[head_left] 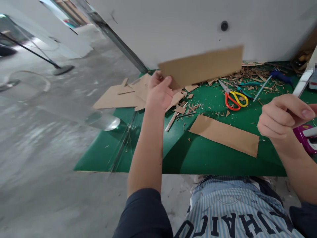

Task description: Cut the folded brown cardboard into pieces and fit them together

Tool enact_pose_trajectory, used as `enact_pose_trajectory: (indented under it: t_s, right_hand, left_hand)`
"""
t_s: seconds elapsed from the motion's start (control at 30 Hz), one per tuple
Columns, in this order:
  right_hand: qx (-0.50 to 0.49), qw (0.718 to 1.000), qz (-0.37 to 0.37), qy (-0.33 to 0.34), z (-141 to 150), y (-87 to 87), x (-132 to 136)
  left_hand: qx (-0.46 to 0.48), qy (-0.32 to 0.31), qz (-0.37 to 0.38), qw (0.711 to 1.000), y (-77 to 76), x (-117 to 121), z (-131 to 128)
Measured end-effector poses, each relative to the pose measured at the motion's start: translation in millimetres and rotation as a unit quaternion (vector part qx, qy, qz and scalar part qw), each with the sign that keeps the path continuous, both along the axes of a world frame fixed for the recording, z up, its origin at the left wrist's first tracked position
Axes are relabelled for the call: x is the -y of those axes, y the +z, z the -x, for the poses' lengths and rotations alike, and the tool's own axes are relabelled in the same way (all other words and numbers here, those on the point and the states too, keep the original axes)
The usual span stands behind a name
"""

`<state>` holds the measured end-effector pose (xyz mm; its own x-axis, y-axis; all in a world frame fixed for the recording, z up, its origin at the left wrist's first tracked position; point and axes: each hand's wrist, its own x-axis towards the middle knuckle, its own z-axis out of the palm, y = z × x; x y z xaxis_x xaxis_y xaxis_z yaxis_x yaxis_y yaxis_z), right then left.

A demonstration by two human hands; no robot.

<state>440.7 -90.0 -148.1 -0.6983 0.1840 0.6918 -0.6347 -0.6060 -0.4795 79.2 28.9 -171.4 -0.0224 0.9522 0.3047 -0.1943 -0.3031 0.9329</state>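
Note:
My left hand (160, 88) grips a long rectangular piece of cardboard (205, 66) by its left end, raised and tilted above the table. In my right hand (284, 115), at the right edge of the view, is a slim flat white-and-silver tool (302, 81); its upper end is blurred, so I cannot tell its kind. A second cardboard strip (226, 136) lies flat on the green tabletop (218, 165) between my hands. Scissors (232, 98) with one red and one yellow handle rest behind that strip, near teal-handled pliers (244, 88).
More cardboard pieces (116, 96) lie at the back left, with thin clear rods (123, 142) in front. Brown scraps (257, 74) cover the back along the wall. A blue glue gun (281, 76) with its stick stands at the back right, a magenta object (304, 137) at the right.

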Motion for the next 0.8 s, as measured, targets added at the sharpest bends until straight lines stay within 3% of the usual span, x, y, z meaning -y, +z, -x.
enact_pose_trajectory:
  t_s: [0.17, 0.33, 0.5, 0.57, 0.63, 0.7, 0.8]
  right_hand:
    - [0.036, 0.999, -0.020, -0.014, -2, -1.9, -8]
    - [0.035, 0.999, -0.015, 0.004, 0, -3.0, -14]
    - [0.030, 0.999, 0.002, -0.018, 1, -13.6, -14]
    - [0.033, 0.998, 0.010, -0.050, 1, -19.9, -14]
    - [0.071, 0.989, 0.030, -0.127, 1, -22.9, -14]
    - [0.153, 0.955, 0.070, -0.245, 5, -19.8, -12]
    - [0.284, 0.847, 0.147, -0.424, 18, -5.3, -6]
  left_hand:
    - [0.115, -0.019, -0.017, 0.993, 4.0, 22, -6]
    - [0.114, 0.032, 0.071, 0.990, -0.9, 58, -61]
    - [0.197, -0.080, 0.184, 0.960, 9.6, 116, -118]
    - [0.206, -0.118, 0.189, 0.953, 15.7, 138, -132]
    - [0.190, -0.131, 0.138, 0.963, 16.5, 153, -140]
    - [0.142, -0.104, 0.039, 0.984, 9.8, 158, -143]
    - [-0.010, -0.034, -0.160, 0.986, -9.1, 153, -140]
